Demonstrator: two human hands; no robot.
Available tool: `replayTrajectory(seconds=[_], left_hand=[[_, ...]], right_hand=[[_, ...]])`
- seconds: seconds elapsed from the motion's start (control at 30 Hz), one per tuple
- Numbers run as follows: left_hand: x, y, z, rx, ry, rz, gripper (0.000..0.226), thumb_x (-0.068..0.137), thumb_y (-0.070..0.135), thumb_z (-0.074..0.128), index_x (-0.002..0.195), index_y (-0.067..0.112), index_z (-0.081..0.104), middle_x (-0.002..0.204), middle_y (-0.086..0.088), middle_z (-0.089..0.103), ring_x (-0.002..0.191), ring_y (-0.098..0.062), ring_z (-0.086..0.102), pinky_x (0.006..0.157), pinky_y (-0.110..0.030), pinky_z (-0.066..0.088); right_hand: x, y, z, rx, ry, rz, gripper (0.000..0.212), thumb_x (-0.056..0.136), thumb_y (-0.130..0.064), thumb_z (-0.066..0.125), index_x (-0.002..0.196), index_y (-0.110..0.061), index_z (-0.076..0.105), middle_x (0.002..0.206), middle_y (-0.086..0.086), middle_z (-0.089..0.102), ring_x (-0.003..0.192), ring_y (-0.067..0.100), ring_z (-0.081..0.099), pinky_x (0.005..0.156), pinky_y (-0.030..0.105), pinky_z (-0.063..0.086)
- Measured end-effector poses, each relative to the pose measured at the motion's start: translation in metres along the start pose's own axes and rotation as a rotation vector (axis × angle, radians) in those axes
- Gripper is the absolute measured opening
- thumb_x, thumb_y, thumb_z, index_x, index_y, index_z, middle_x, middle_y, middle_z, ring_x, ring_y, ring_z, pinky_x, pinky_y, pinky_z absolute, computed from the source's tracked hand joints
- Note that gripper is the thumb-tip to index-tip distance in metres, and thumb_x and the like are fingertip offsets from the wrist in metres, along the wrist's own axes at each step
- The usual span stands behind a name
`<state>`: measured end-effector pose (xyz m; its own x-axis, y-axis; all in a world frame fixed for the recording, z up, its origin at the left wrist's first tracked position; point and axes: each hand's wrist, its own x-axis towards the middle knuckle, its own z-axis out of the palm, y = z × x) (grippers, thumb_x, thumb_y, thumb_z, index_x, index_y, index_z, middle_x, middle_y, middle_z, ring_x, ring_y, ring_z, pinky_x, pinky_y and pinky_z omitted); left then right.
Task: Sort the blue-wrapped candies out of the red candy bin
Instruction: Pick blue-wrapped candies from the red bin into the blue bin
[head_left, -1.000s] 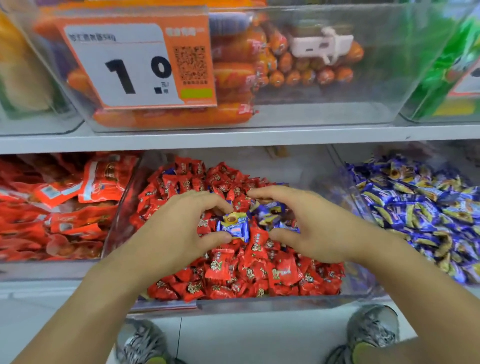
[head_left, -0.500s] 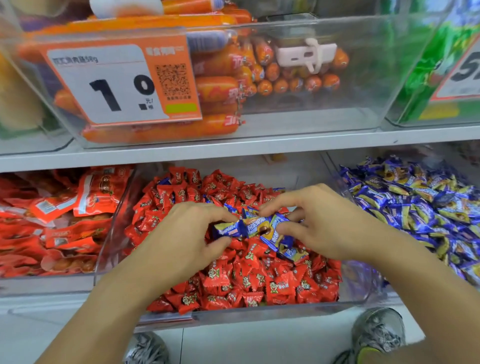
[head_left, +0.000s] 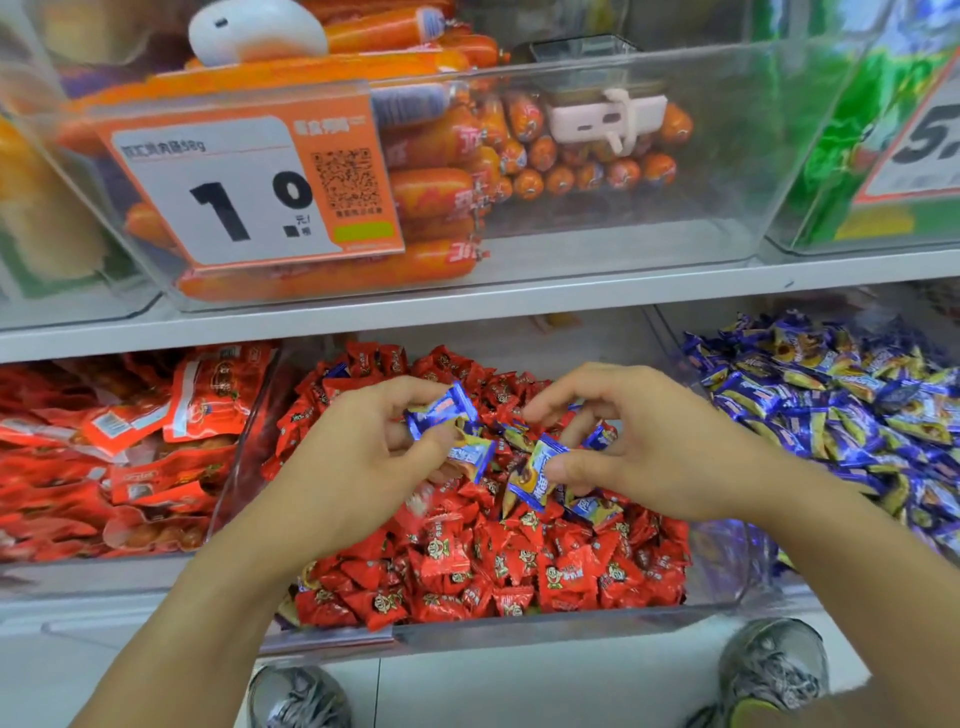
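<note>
The clear red candy bin (head_left: 571, 631) on the lower shelf is heaped with red-wrapped candies (head_left: 483, 566). My left hand (head_left: 358, 462) hovers over the heap and pinches two blue-wrapped candies (head_left: 441, 415) between thumb and fingers. My right hand (head_left: 654, 452) is beside it, curled, pinching another blue-wrapped candy (head_left: 537, 475) with its thumb. More blue candies (head_left: 592, 506) lie on the red heap under the right hand. To the right stands the bin of blue-wrapped candies (head_left: 831, 415).
A bin of red flat packets (head_left: 130, 447) stands to the left. The upper shelf (head_left: 519, 301) carries a clear bin of orange sausages (head_left: 436, 156) with an orange price tag (head_left: 249, 182). My shoes (head_left: 774, 670) show on the pale floor below.
Both hands have lifted blue candies out of the red heap and drawn slightly apart. The left hand now holds its candies higher. The view has tilted down.
</note>
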<state>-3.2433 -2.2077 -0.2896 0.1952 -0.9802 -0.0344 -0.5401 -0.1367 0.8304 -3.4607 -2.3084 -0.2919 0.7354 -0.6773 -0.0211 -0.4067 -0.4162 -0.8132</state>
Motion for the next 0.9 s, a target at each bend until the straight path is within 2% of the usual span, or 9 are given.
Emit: replayTrajectory(seconds=[0.13,0.27,0.33,0.43,0.57,0.63,0.7,0.77,0.9], left_hand=[[-0.004,0.006,0.001,-0.101,-0.064,0.014,0.024,0.093,0.015,0.064,0.113,0.027,0.063,0.07,-0.002,0.073,0.054,-0.016,0.065,0.056,-0.025,0.04],[0.0,0.008,0.003,-0.197,-0.068,0.002,0.025,0.093,-0.004,0.056,0.106,0.014,0.066,0.066,0.009,0.067,0.049,0.0,0.052,0.052,-0.008,0.038],[0.001,0.009,0.006,-0.208,-0.065,-0.057,0.029,0.091,-0.007,0.049,0.099,0.013,0.068,0.077,-0.005,0.07,0.054,-0.007,0.051,0.057,-0.013,0.04],[0.01,0.015,0.012,-0.177,-0.069,-0.24,0.034,0.084,-0.013,0.039,0.08,0.009,0.065,0.059,-0.005,0.06,0.048,-0.012,0.044,0.046,-0.021,0.035],[0.025,0.003,0.022,-0.114,-0.161,-0.416,0.04,0.098,0.0,0.046,0.061,0.014,0.041,0.046,0.002,0.045,0.052,-0.01,0.037,0.042,-0.019,0.034],[0.034,0.002,0.027,0.069,-0.17,-0.336,0.043,0.098,0.012,0.052,0.057,0.01,0.039,0.027,0.007,0.036,0.047,-0.012,0.034,0.036,-0.014,0.032],[0.032,0.023,0.036,0.149,-0.148,-0.283,0.049,0.095,0.04,0.052,0.057,0.01,0.041,0.031,0.006,0.032,0.046,-0.016,0.031,0.048,-0.025,0.034],[0.018,0.023,0.038,0.117,-0.011,-0.121,0.055,0.093,0.056,0.049,0.059,0.014,0.043,0.04,0.009,0.038,0.044,-0.011,0.033,0.052,-0.027,0.028],[0.015,0.017,0.037,0.593,0.102,0.022,0.025,0.087,0.052,0.06,0.077,0.029,0.062,0.048,0.006,0.053,0.048,-0.006,0.049,0.05,-0.026,0.037]], right_hand=[[0.002,-0.001,0.004,0.059,0.02,0.066,0.014,0.09,-0.017,0.07,0.1,-0.026,0.066,0.09,-0.005,0.067,0.059,0.019,0.072,0.074,0.047,0.059],[0.008,0.003,0.007,0.212,0.063,0.205,0.012,0.094,-0.006,0.061,0.098,-0.017,0.061,0.086,-0.002,0.066,0.059,0.028,0.068,0.059,0.038,0.051],[0.01,0.002,0.006,0.348,0.114,0.256,0.018,0.094,0.001,0.056,0.097,-0.015,0.065,0.087,0.007,0.067,0.06,0.027,0.059,0.056,0.035,0.049],[0.012,-0.004,0.0,0.565,0.242,0.297,0.033,0.089,0.003,0.043,0.08,-0.014,0.07,0.073,0.012,0.061,0.06,0.021,0.05,0.044,0.026,0.039],[0.012,-0.003,-0.008,0.254,0.208,0.267,0.035,0.088,-0.013,0.044,0.065,-0.025,0.067,0.065,0.007,0.056,0.055,0.018,0.045,0.054,0.026,0.039],[0.008,-0.001,-0.007,0.126,0.09,0.252,0.024,0.093,-0.025,0.05,0.079,-0.025,0.069,0.067,0.002,0.052,0.057,0.018,0.043,0.06,0.029,0.038],[0.003,-0.003,-0.005,0.138,0.005,0.205,0.008,0.095,-0.027,0.061,0.094,-0.022,0.067,0.063,-0.014,0.059,0.05,0.009,0.048,0.055,0.025,0.043],[-0.001,-0.003,-0.005,0.219,-0.017,0.172,0.022,0.086,-0.023,0.075,0.104,-0.019,0.064,0.081,-0.008,0.071,0.056,0.011,0.063,0.058,0.031,0.055],[-0.002,0.003,-0.009,0.237,0.044,0.189,0.035,0.074,-0.014,0.085,0.104,-0.019,0.067,0.095,0.002,0.075,0.084,0.019,0.073,0.083,0.037,0.059]])
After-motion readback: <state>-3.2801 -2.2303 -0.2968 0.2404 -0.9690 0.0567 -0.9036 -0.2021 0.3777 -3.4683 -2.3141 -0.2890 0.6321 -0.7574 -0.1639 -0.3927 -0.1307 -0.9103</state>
